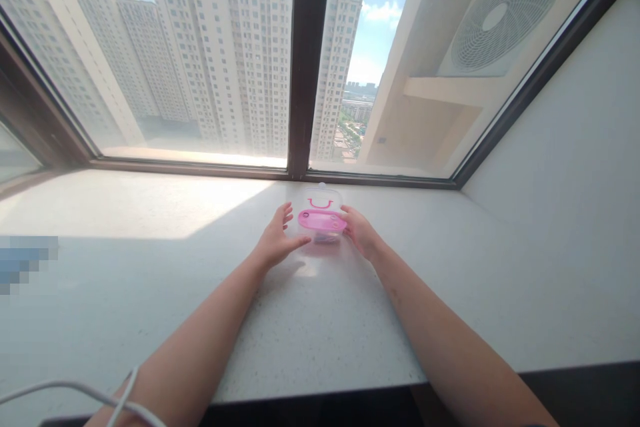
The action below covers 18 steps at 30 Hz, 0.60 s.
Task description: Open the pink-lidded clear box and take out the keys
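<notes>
A small clear plastic box [325, 197] with a pink handle [321, 220] and a pink smile-shaped line stands on the white sill, close to the window frame. Something dark, too unclear to name, shows low inside it. My right hand [361, 232] has its fingers curled against the box's right side, at the end of the pink handle. To the left of the box is my left hand [281, 236], its fingers spread and the thumb pointing toward the box's lower left; nothing is in it.
The white speckled sill [320, 333] ends in a dark front edge. A brown window frame [304, 67] rises behind the box. A white wall [565, 147] bounds the right side. A white cable [65, 384] crosses my left forearm. A blurred blue patch [23, 260] lies at far left.
</notes>
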{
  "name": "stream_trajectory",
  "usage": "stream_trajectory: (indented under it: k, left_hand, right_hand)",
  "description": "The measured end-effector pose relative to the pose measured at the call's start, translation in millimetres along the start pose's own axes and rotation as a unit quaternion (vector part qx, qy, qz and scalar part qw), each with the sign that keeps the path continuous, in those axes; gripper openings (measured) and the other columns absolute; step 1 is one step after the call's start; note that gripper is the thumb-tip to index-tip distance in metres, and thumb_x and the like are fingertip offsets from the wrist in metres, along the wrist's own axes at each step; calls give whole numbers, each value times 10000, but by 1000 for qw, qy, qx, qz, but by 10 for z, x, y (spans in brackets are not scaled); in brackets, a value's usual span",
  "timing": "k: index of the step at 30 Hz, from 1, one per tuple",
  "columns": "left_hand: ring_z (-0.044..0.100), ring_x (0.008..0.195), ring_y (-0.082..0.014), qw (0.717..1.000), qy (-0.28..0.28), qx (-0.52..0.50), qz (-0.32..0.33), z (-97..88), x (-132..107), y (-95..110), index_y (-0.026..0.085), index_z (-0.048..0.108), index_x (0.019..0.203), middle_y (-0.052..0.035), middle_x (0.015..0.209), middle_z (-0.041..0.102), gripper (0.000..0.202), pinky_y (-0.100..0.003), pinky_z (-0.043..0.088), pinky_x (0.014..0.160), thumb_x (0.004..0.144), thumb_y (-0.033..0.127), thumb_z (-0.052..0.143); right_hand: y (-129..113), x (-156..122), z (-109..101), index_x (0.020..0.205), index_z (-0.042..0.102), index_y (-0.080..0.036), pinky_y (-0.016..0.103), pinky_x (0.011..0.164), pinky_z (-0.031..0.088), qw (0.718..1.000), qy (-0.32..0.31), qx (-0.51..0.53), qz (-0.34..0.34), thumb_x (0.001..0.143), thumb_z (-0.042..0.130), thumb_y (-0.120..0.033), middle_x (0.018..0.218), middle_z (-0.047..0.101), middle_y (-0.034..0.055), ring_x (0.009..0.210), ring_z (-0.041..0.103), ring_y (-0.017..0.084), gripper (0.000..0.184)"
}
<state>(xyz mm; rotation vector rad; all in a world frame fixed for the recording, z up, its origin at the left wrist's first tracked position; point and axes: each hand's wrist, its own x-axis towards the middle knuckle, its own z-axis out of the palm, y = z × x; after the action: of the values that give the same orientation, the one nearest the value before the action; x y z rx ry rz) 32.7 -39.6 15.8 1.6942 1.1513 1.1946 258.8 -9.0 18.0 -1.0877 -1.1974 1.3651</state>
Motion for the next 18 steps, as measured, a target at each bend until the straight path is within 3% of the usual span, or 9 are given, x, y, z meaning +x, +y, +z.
stream_trajectory:
  k: [4, 8, 15, 18]
  left_hand:
    - [353, 1324, -354, 997, 8, -71, -27, 2, -1, 2, 197, 241, 1428, -235, 1469, 289, 1070, -493, 285, 1064, 562, 399, 835]
    - [327, 1343, -344, 978, 53, -181, -83, -5, -11, 79, 197, 231, 1445, -219, 1496, 251, 985, -487, 243, 1094, 658, 438, 773]
    - [384, 1320, -300, 916, 71, -374, -126, -40, -18, 179, 250, 206, 1462, -130, 1487, 318, 847, -448, 366, 1048, 775, 485, 642]
    - [389, 1318, -284, 900, 69, -410, -130, -38, -35, 232, 249, 252, 1443, -122, 1465, 351, 770, -428, 375, 1046, 801, 468, 614]
  right_hand:
    - [-28, -43, 93, 1329, 440, -172, 372, 1016, 401, 998, -14, 53, 39, 787, 586, -315, 1243, 602, 91, 1166, 560, 223, 579]
    - [-26, -72, 163, 1355, 420, -178, 395, 1062, 356, 993, -68, 88, 32, 821, 550, -314, 1246, 607, 79, 1173, 559, 215, 566]
    - [-55, -182, 136, 1458, 252, -205, 471, 1063, 341, 974, -224, 37, -12, 624, 794, -173, 1290, 574, 127, 1204, 527, 273, 995]
    - [-106, -248, 162, 1475, 210, -219, 468, 1046, 362, 960, -275, 8, -50, 618, 807, -178, 1269, 588, 133, 1210, 520, 276, 1046]
